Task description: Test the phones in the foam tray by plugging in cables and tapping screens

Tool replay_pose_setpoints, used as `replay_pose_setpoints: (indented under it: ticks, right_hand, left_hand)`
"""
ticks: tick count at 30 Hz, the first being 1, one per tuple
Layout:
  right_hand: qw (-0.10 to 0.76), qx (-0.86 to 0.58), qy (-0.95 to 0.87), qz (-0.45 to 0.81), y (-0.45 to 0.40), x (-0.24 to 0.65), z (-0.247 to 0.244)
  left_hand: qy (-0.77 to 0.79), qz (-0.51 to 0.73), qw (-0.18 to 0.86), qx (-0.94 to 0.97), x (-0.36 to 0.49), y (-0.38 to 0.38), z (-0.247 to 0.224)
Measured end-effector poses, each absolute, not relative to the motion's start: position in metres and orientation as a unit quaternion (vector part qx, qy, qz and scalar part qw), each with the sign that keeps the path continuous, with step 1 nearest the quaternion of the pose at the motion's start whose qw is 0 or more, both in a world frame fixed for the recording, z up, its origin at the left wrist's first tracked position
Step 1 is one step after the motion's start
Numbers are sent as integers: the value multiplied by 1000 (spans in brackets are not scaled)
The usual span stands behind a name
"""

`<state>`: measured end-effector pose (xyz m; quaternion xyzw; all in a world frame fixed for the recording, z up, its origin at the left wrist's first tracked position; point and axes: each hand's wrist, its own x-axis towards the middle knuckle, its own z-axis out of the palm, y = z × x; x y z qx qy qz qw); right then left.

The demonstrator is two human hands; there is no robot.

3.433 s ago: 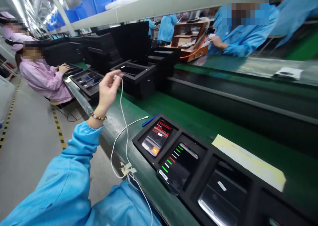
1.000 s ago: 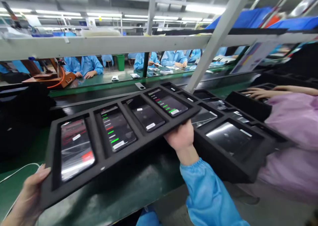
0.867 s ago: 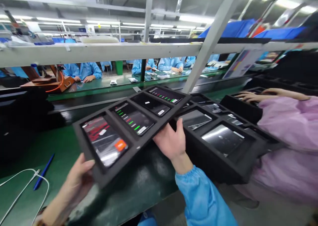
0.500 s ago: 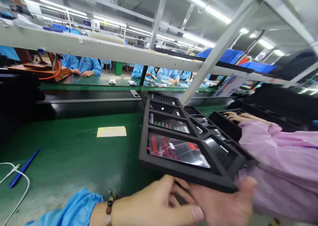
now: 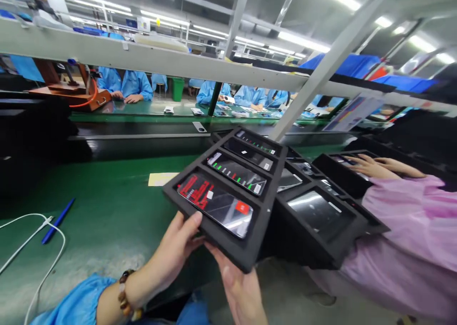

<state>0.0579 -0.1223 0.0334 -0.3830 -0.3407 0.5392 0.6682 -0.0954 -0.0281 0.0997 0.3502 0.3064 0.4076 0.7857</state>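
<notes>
A black foam tray is tilted in front of me, with several phones lying face up in its slots. The nearest phone shows red writing and an orange-red square; another phone has green and red marks on its screen. My left hand grips the tray's near left corner, thumb on top of the rim and fingers underneath. Under the near edge, my right hand supports the same tray, its fingers partly hidden below. Right beside it stands a stack of similar trays, also loaded with phones.
A blue pen and a white cable lie on the green bench at left. A yellow paper is partly covered by the tray. At right, a co-worker's hands rest over another tray. A slanted post rises behind.
The top tray has moved left and come away from the trays beside it, now covering part of the yellow paper. My left thumb has come up onto its rim.
</notes>
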Motion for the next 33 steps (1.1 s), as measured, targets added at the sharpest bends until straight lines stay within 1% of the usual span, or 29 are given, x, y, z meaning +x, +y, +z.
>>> replay_pose_setpoints:
  ticks: [3,6,7,8,12,16,19,20,21,22,23,25,26,27,29,31,33]
  right_hand:
    - [670,-308,-358,572,-106,43,41]
    - [696,-284,-308,583,-85,49,57]
    - [699,-289,-292,585,-78,52,59]
    - [699,-297,-280,587,-73,54,60]
    - [685,-297,-293,597,-58,48,46]
    - [665,-250,-346,613,-52,33,34]
    - [647,-252,-414,589,-53,36,37]
    - [637,-278,-457,555,-56,43,41]
    - [628,-320,-509,494,-60,52,48]
    - [621,-374,-560,400,-67,65,56]
    - [611,-435,-601,275,-76,81,64]
    - [588,-531,-609,-30,-97,120,82]
    - [572,-566,-577,-140,-108,141,89]
    - [554,-603,-533,-214,-119,162,94]
    - [482,-670,-476,-303,-136,199,98]
    - [409,-715,-469,-320,-144,225,96]
    - [380,-730,-479,-307,-143,237,92]
  left_hand:
    - [359,500,728,301,-137,-10,107]
    - [441,608,610,251,-184,3,115]
    - [452,626,586,245,-194,4,116]
    - [454,624,587,246,-200,5,117]
    - [424,509,694,283,-187,3,112]
    - [486,501,676,237,-152,13,110]
    - [523,454,693,199,-135,18,122]
    - [526,447,697,194,-132,19,128]
    - [528,446,697,190,-130,18,134]
    - [533,447,694,186,-130,17,140]
    - [538,448,690,183,-130,16,146]
    - [544,455,682,179,-130,14,156]
    - [545,462,677,178,-130,13,161]
    - [546,470,670,178,-129,13,164]
    - [547,490,656,175,-124,11,170]
    - [545,503,650,168,-118,8,172]
    - [539,511,650,160,-114,4,171]
